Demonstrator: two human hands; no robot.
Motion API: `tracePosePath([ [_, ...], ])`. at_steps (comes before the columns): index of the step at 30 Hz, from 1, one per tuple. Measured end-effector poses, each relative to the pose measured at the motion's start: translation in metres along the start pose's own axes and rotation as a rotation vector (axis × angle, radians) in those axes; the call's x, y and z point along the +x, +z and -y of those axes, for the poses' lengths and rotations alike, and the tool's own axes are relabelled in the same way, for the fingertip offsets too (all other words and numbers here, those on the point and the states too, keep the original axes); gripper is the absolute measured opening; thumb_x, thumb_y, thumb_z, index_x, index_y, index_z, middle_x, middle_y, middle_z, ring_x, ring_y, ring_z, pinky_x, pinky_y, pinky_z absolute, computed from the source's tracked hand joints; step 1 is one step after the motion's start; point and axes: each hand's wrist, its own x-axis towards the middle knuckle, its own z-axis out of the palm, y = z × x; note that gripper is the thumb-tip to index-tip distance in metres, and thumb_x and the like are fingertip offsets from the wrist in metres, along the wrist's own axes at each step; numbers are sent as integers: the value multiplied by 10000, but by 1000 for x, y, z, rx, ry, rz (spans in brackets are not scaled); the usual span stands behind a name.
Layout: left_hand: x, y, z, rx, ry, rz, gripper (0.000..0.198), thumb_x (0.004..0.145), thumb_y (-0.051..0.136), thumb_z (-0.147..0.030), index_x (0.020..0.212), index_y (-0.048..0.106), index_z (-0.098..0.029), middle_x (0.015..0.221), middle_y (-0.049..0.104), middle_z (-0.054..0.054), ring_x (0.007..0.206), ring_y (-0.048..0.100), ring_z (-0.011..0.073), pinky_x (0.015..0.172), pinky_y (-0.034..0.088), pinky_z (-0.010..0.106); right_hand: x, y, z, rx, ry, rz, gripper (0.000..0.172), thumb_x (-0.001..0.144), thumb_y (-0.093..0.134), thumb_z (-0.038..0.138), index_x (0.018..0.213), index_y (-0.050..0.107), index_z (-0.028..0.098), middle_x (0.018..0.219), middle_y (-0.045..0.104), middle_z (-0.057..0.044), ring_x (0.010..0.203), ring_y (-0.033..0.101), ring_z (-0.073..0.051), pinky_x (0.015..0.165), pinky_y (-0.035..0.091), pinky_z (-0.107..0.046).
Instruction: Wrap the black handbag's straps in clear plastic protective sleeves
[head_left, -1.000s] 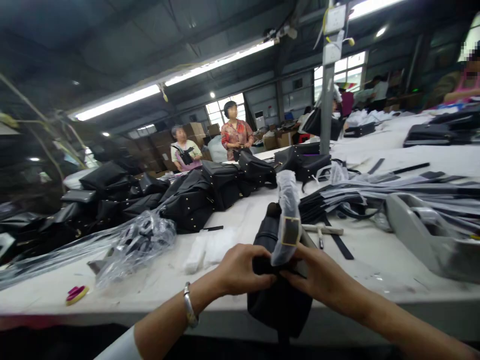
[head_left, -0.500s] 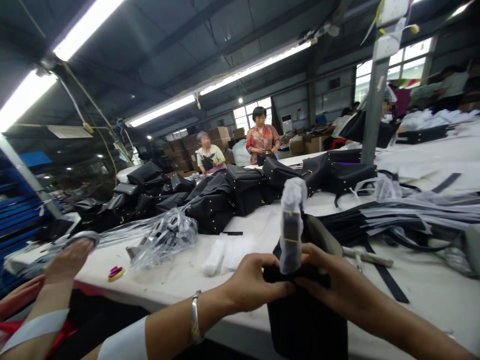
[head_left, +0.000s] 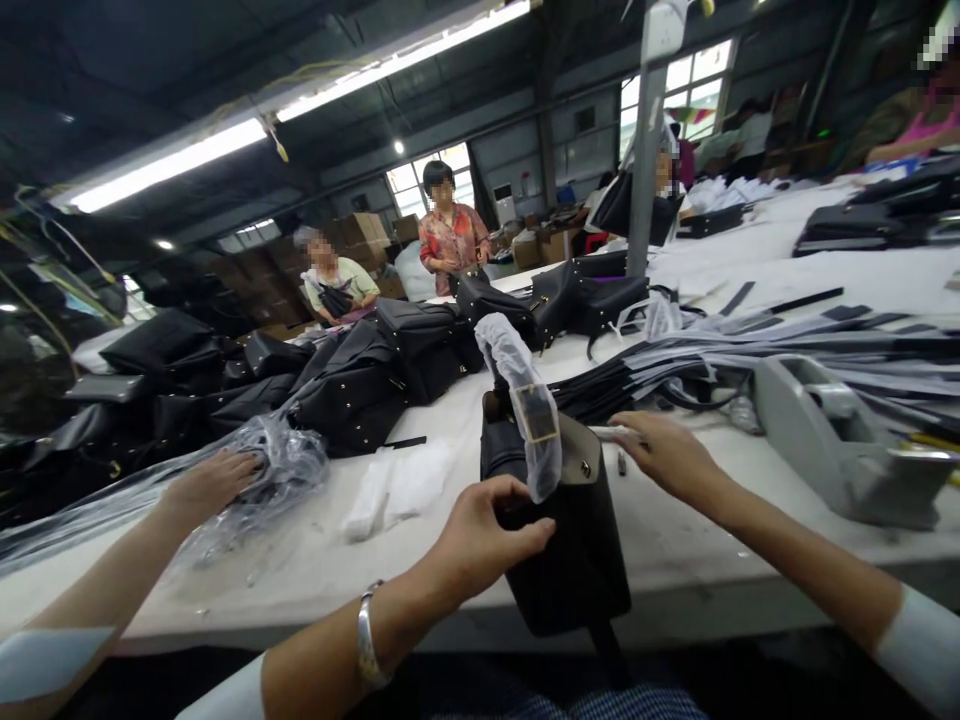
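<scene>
A black bag [head_left: 566, 560] stands at the table's front edge, its plastic-wrapped handle [head_left: 529, 410] raised above it. My left hand [head_left: 487, 540], with a silver bangle on the wrist, grips the bag's upper left side between thumb and fingers. To the right of the bag, my right hand [head_left: 664, 450] is closed on the pale handle of a tool [head_left: 611, 434] lying behind the bag; the tool's far end is hidden. A small dark metal piece [head_left: 622, 463] lies between the bag and my right hand.
Another person's hand [head_left: 217, 485] rests on clear plastic wrap [head_left: 289, 455] at left. Black bags [head_left: 352, 400] are piled behind. White sheets [head_left: 397, 485] lie near the middle, straps [head_left: 675, 355] at back right, a grey tape dispenser [head_left: 832, 430] at right. People stand beyond.
My right hand has left the bag and moved right onto the tool handle. The bag now sits lower and tilted, with my left hand still on it. The neighbour's hand has reached the plastic wrap.
</scene>
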Motion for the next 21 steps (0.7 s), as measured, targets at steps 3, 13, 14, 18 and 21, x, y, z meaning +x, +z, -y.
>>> tracePosePath([
  [3,-1,-1,-2,24,2,0,136,727,757,-236,815,693,-154,826,732,54,775,659,196,695,482,275,10,29,-14,-112,-22,147,244,881,663,195,1124,684,174,1194,693,-126,1140,625,-289,973,494,-417],
  [13,-10,-6,0,68,34,0,182,773,718,-244,915,716,-128,907,740,91,853,668,242,756,504,323,52,21,-18,-192,59,340,206,956,647,341,1032,660,150,1069,670,-57,926,651,-189,842,547,-390],
  [14,-11,-6,0,67,33,0,175,774,718,-245,906,714,-130,902,740,91,848,668,242,751,504,323,51,12,-20,-175,80,310,199,948,651,341,999,657,149,1035,672,-54,905,647,-186,835,536,-380],
  [18,-10,-6,2,62,51,-9,149,772,725,-244,877,704,-140,877,740,77,822,669,226,738,497,309,37,-35,-26,-74,260,88,213,935,595,387,843,600,195,796,675,-47,786,647,-217,744,466,-321],
  [21,-10,-5,1,53,53,-28,157,758,733,-242,871,707,-136,845,736,66,782,659,205,700,488,286,12,-61,-17,92,444,-96,376,981,420,520,789,543,221,662,654,-46,590,623,-205,602,433,-311],
])
